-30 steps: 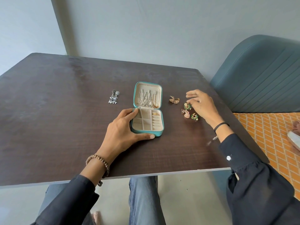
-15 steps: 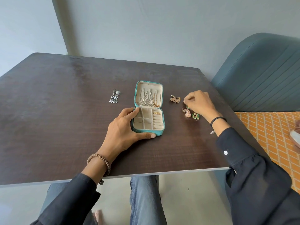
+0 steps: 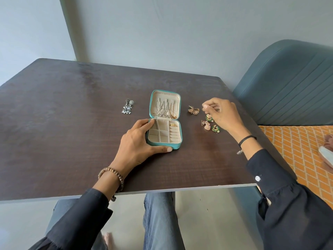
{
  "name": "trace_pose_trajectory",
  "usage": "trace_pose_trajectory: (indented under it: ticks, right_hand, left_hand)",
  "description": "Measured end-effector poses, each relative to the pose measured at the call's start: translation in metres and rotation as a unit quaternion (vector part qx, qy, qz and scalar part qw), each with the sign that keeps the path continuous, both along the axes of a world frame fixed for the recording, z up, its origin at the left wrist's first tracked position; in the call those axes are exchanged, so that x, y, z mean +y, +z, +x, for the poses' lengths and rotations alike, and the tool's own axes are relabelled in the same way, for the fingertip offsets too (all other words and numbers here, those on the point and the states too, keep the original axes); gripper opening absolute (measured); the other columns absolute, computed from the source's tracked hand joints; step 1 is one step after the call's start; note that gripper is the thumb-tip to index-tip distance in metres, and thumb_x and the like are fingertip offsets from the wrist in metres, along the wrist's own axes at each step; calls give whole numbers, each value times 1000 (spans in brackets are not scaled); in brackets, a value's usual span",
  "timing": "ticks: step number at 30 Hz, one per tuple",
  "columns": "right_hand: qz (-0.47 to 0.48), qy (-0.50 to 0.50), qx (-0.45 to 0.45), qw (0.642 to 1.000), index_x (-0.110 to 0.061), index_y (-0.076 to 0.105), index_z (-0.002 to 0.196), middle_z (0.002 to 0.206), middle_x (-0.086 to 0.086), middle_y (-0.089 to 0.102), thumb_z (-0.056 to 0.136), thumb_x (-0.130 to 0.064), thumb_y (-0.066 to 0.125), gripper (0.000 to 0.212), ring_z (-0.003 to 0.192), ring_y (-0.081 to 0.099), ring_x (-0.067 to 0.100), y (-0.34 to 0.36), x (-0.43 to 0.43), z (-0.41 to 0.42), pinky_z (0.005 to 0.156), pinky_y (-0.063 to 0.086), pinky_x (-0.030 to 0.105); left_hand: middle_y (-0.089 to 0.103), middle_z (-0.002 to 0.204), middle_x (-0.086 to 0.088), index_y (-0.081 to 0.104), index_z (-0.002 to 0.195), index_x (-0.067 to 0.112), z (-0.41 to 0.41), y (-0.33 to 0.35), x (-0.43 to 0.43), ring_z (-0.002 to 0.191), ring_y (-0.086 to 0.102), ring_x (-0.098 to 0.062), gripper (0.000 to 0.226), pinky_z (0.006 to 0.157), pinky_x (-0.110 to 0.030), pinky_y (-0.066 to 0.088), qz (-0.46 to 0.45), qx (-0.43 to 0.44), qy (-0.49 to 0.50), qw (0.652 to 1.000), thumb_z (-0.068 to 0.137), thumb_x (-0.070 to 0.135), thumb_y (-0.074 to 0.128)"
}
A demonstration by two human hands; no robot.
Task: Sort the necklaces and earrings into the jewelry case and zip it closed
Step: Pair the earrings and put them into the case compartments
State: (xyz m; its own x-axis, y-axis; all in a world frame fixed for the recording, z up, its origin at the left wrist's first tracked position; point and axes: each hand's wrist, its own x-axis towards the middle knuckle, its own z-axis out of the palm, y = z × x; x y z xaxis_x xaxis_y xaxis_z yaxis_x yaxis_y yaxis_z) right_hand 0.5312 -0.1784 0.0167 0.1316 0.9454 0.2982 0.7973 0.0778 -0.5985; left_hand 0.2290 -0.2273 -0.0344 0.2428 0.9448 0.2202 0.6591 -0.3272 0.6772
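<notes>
A teal jewelry case [image 3: 177, 145] lies open on the dark table [image 3: 72, 134], its lid upright with several necklaces [image 3: 164, 110] hanging inside. A small gold piece [image 3: 172, 125] sits in the ring rolls of the tray. My left hand [image 3: 138, 145] grips the case's near-left corner, thumb along the front edge. My right hand [image 3: 222, 114] is raised just above the table to the right and pinches a small ring-like piece [image 3: 203, 108] at its fingertips. Below that hand lie green earrings [image 3: 215, 128] and pink-gold earrings [image 3: 206, 125]. Gold earrings [image 3: 193, 110] lie beside the lid, silver earrings [image 3: 128, 106] to the left.
A blue-grey upholstered seat [image 3: 288, 87] stands close to the table's right edge. An orange patterned floor [image 3: 295, 147] shows beyond it. The grey wall rises behind the table's far edge. My knees are under the near edge.
My right hand curled its fingers over the earrings, pinched a small piece and lifted it up and leftward. My left hand stayed on the case.
</notes>
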Motion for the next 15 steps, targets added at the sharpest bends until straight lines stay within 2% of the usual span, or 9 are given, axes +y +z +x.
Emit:
trace_pose_trajectory:
  ticks: [3, 5, 8, 12, 15]
  right_hand:
    - [15, 15, 67, 998, -14, 76, 99, 83, 1, 76, 99, -19, 66, 11, 68, 71, 0, 6, -16, -16, 65, 54, 14]
    - [6, 28, 93, 995, -14, 76, 102, 85, 1, 77, 99, -21, 67, 12, 73, 74, 3, 7, -28, -29, 63, 55, 15]
    - [-25, 77, 114, 990, -14, 77, 111, 95, -1, 78, 97, -17, 69, 16, 81, 75, 4, 7, -46, -51, 71, 51, 8]
    - [-57, 142, 85, 984, -14, 75, 119, 102, -5, 77, 96, -15, 71, 23, 86, 74, 1, 4, -61, -72, 81, 52, 8]
    - [-31, 146, 18, 989, -17, 75, 116, 103, -7, 76, 96, -19, 71, 20, 90, 71, -3, 1, -64, -79, 83, 54, 11]
  left_hand:
    - [46, 147, 15, 45, 152, 24, 0, 1, -1, 131, 50, -9, 109, 108, -32, 41, 2, 1, 0, 1000, 60, 71, 82]
    - [46, 148, 14, 45, 152, 24, 1, 2, -1, 132, 50, -9, 108, 107, -30, 40, 4, 2, 0, 1000, 62, 70, 82]
    - [46, 148, 14, 45, 152, 24, 0, 1, -2, 131, 51, -10, 108, 109, -33, 40, 2, 3, 1, 1000, 62, 71, 82]
    - [48, 146, 13, 46, 150, 24, 1, 1, -2, 129, 54, -14, 108, 107, -36, 44, 5, 1, 2, 1000, 60, 71, 82]
    - [48, 146, 12, 46, 150, 24, 1, 0, -1, 128, 54, -15, 108, 107, -37, 45, 6, -1, 2, 1000, 60, 72, 82]
